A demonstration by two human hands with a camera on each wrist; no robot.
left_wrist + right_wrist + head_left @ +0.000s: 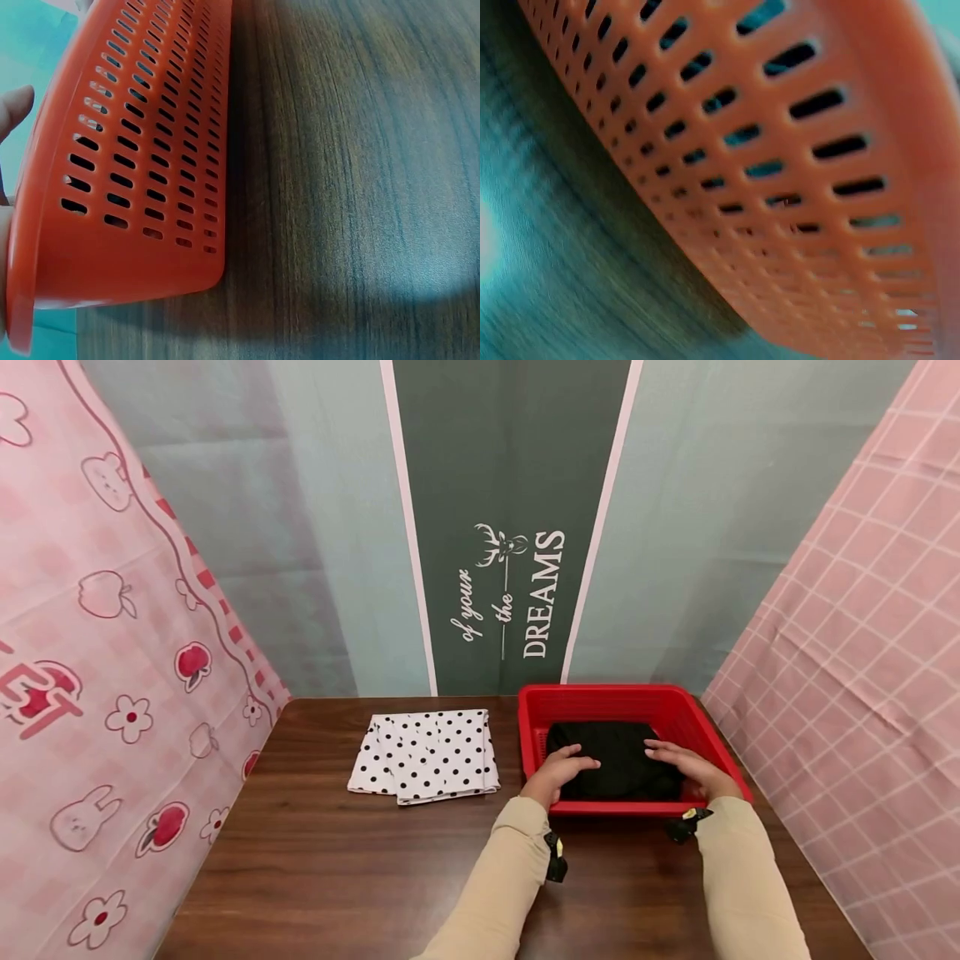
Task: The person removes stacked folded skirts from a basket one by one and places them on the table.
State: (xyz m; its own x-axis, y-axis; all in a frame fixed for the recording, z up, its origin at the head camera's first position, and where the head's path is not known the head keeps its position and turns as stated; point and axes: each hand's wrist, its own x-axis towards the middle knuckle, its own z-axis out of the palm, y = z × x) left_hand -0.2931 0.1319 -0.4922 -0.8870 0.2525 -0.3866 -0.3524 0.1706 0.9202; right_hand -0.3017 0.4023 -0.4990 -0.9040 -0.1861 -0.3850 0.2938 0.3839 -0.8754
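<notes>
A folded black cloth (611, 760) lies inside a red plastic basket (607, 692). At the cloth's left side my left hand (558, 774) reaches over the basket's near rim, thumb and a finger extended onto the fabric. From the right my right hand (693, 768) comes over the rim, its fingers fairly straight and touching the cloth's right part. The lower fingers of both hands are partly hidden. In the left wrist view, part of the left hand (13, 111) shows beyond the slotted basket wall (135, 165). Only the basket wall (780, 172) and tabletop fill most of the right wrist view.
A folded white cloth with black dots (435, 756) lies on the brown wooden table (360, 877), left of the basket. Behind the table hangs a green and grey curtain (510, 460). Pink patterned curtains (847, 635) border both sides.
</notes>
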